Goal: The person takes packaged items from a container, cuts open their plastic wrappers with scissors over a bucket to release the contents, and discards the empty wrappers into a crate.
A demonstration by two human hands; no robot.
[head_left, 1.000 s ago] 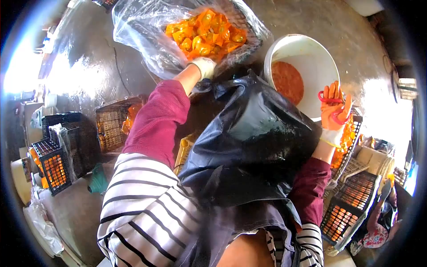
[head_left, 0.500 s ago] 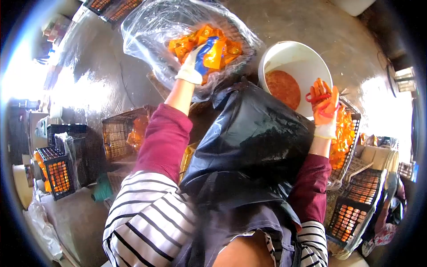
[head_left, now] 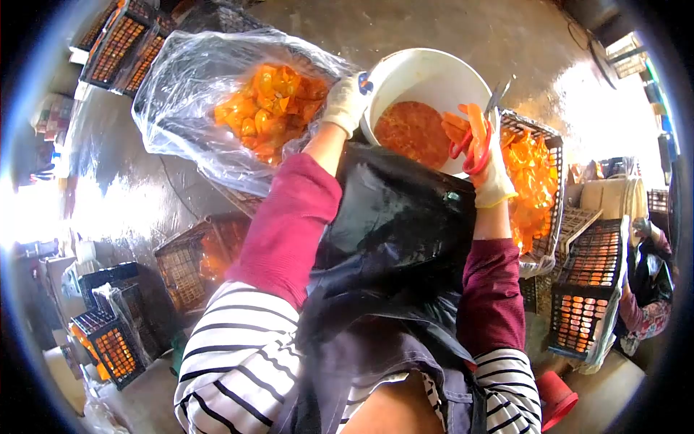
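Observation:
My right hand [head_left: 477, 155], in an orange and white glove, is closed around red-handled scissors [head_left: 476, 150], whose metal blades point up past the right rim of the white bucket [head_left: 390, 61]. Reddish-orange pulp [head_left: 412, 130] covers the bucket's bottom. At the bucket's left rim is my left hand [head_left: 347, 105], in a white and blue glove; its fingers are mostly hidden. Left of it, a clear plastic bag [head_left: 181, 94] lines a container holding glossy orange pieces [head_left: 267, 108]. To the right of the scissors, a dark crate [head_left: 557, 145] holds more glossy orange pieces [head_left: 531, 184].
Black crates of orange items [head_left: 585, 311] are stacked at right, near another person [head_left: 647, 289]. More crates stand upper left [head_left: 126, 43] and lower left [head_left: 116, 351]. A brown crate [head_left: 181, 267] lies left of my sleeve. A red bucket [head_left: 555, 398] is lower right.
My left hand has moved right from the orange pieces in the bag to the bucket's rim. My right hand has turned, bringing the scissor blades upright. The camera view has shifted.

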